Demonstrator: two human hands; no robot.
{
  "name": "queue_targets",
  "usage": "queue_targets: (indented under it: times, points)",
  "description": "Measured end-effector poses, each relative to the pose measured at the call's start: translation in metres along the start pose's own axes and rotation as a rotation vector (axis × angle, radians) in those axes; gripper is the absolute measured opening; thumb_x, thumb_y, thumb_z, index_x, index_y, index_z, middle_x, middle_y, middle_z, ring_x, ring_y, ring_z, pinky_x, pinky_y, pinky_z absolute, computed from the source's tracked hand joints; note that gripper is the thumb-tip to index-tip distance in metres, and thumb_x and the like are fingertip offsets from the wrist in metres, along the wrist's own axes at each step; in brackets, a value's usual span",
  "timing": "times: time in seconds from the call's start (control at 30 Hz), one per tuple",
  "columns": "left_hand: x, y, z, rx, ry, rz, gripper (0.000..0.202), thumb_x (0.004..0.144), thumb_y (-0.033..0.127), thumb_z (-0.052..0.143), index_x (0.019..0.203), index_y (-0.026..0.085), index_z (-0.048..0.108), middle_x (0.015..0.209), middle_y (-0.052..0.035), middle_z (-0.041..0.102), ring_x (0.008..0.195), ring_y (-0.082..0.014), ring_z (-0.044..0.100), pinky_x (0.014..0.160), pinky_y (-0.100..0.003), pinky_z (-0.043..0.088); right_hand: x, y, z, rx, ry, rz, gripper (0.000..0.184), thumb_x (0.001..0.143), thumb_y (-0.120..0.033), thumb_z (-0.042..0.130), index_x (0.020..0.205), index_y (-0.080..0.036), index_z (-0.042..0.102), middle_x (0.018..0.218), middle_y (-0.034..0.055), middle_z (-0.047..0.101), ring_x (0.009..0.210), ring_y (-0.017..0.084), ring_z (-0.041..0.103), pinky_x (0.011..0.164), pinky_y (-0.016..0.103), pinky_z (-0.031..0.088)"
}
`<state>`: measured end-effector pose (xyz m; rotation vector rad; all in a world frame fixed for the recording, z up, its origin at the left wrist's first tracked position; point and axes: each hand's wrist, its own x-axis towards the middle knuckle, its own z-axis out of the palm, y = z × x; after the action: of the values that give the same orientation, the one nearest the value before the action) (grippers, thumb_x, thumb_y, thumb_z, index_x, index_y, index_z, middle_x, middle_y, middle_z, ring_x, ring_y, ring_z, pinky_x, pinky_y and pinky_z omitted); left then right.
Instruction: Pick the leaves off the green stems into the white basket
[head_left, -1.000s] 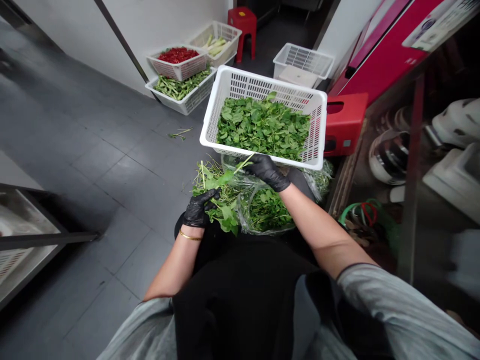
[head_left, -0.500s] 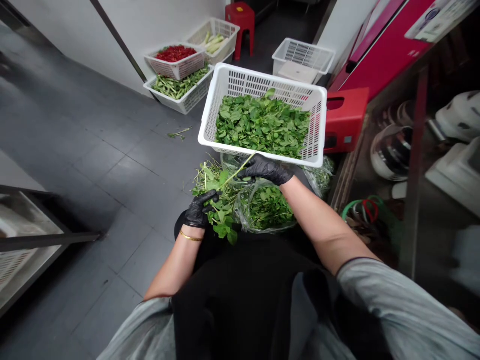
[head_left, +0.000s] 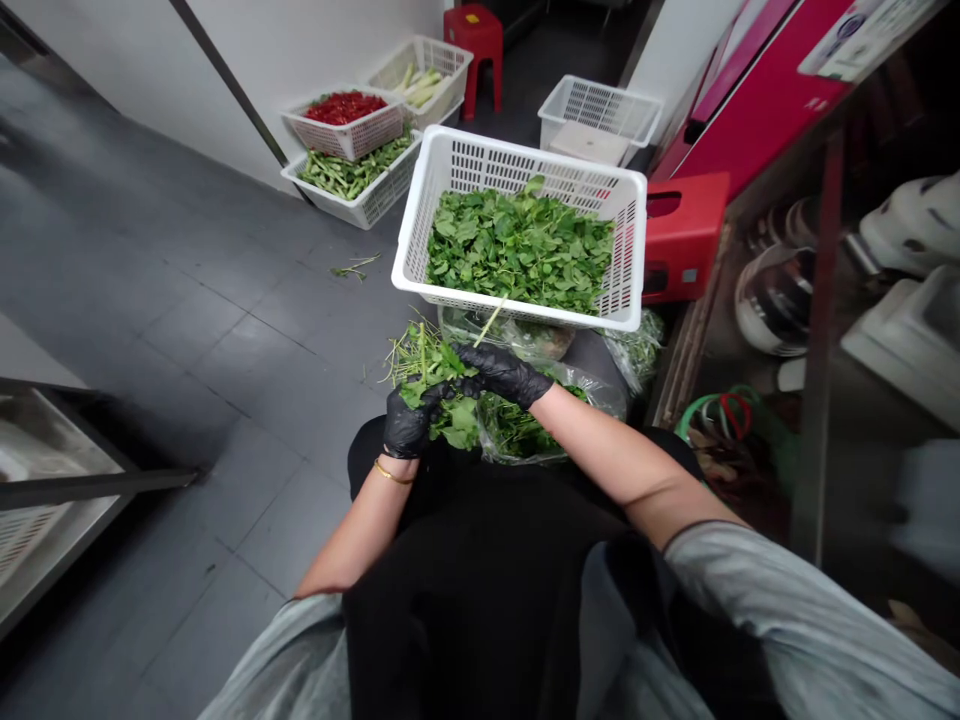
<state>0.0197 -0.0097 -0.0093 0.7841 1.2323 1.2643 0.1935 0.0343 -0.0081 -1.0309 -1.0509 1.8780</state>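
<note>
Bunch of leafy greens [head_left: 431, 372] gripped in both black-gloved hands, above the lap.
Left hand [head_left: 410, 425]: fingers curled round the stems. Right hand [head_left: 504, 375]: fingers pressed together, pinching the same bunch. Bunch sits just over a clear plastic bag [head_left: 592, 395] of greens; white plastic basket [head_left: 480, 302] of loose leaves [head_left: 517, 250] stands directly ahead.

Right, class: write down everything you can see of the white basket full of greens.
The white plastic basket is rectangular, its walls pierced by rows of small slots under a solid rim. It is well filled with loose green leaves and stems. It sits slightly askew, beside a red plastic stool, its near rim above a clear plastic bag. What supports it is hidden.
</note>
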Motion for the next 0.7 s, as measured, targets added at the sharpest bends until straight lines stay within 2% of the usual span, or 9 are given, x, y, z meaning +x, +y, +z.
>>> queue_targets:
  times: [0.07,0.17,0.23,0.33,0.4,0.47,0.57,0.63,0.7]
  points:
    - [0.001,0.000,-0.003,0.069,0.014,0.071,0.026,0.051,0.020,0.093,0.070,0.018,0.074,0.067,-0.0005,0.071,0.062,-0.0164,0.062,0.066,-0.029,0.053,0.001,-0.005,-0.001,-0.058,-0.072,0.045,0.038,0.066,-0.051,0.086,0.076,-0.018,0.070,0.068,0.0006,0.067,0.061,0.012,0.058,0.053,0.024,0.050]
    - [0.003,0.001,-0.005,0.084,0.023,0.091,0.025,0.050,0.014,0.091,0.066,0.019,0.072,0.065,-0.0002,0.070,0.062,-0.0155,0.060,0.066,-0.028,0.051,-0.001,-0.012,-0.007,-0.126,-0.148,0.102,0.039,0.063,-0.047,0.089,0.066,-0.015,0.067,0.058,-0.0014,0.061,0.051,0.009,0.051,0.048,0.022,0.045]
    - [0.004,0.001,-0.004,0.061,0.017,0.073,0.029,0.048,0.012,0.091,0.066,0.019,0.070,0.065,0.0008,0.069,0.061,-0.0147,0.059,0.063,-0.027,0.050,-0.004,-0.012,-0.008,-0.116,-0.148,0.129,0.038,0.065,-0.046,0.087,0.065,-0.015,0.066,0.056,-0.0020,0.059,0.050,0.008,0.050,0.047,0.021,0.044]
    - [0.004,0.001,-0.002,0.033,-0.023,0.018,0.035,0.045,0.017,0.093,0.070,0.020,0.068,0.065,0.0012,0.069,0.057,-0.0140,0.058,0.058,-0.027,0.049,-0.008,-0.008,-0.002,0.013,-0.075,0.153,0.033,0.073,-0.047,0.082,0.074,-0.017,0.069,0.065,0.0000,0.065,0.056,0.010,0.054,0.051,0.022,0.048]
    - [0.003,0.002,-0.001,0.064,-0.065,0.005,0.040,0.043,0.020,0.094,0.073,0.019,0.068,0.066,0.0008,0.070,0.058,-0.0142,0.060,0.059,-0.027,0.049,-0.009,-0.006,0.003,0.041,-0.073,0.164,0.033,0.070,-0.046,0.084,0.076,-0.017,0.069,0.067,-0.0004,0.066,0.053,0.009,0.053,0.047,0.021,0.045]
    - [0.003,0.004,-0.003,0.100,-0.100,0.010,0.043,0.043,0.023,0.095,0.073,0.018,0.066,0.066,0.0015,0.069,0.059,-0.0136,0.060,0.059,-0.026,0.049,-0.010,-0.010,0.002,-0.019,-0.142,0.192,0.036,0.062,-0.041,0.090,0.073,-0.016,0.067,0.060,-0.0031,0.062,0.045,0.006,0.047,0.039,0.019,0.037]
    - [0.005,0.009,-0.010,0.056,-0.117,-0.015,0.041,0.050,0.030,0.095,0.073,0.017,0.064,0.062,0.0029,0.065,0.055,-0.0106,0.057,0.054,-0.023,0.046,-0.015,-0.021,-0.013,-0.055,-0.226,0.221,0.041,0.058,-0.039,0.093,0.067,-0.016,0.061,0.050,-0.0069,0.053,0.038,0.005,0.040,0.034,0.019,0.029]
    - [0.006,0.013,-0.016,-0.050,-0.088,-0.066,0.041,0.054,0.034,0.095,0.075,0.016,0.065,0.062,0.0032,0.065,0.052,-0.0085,0.056,0.048,-0.020,0.042,-0.020,-0.027,-0.029,0.006,-0.188,0.175,0.044,0.060,-0.043,0.091,0.065,-0.017,0.056,0.048,-0.0075,0.049,0.036,0.004,0.038,0.033,0.018,0.028]
    - [0.005,0.016,-0.018,-0.160,-0.059,-0.138,0.040,0.056,0.035,0.094,0.078,0.016,0.066,0.063,0.0031,0.065,0.048,-0.0063,0.053,0.043,-0.018,0.037,-0.024,-0.028,-0.041,0.063,-0.095,0.112,0.046,0.061,-0.047,0.090,0.064,-0.017,0.055,0.049,-0.0070,0.049,0.037,0.004,0.038,0.034,0.018,0.030]
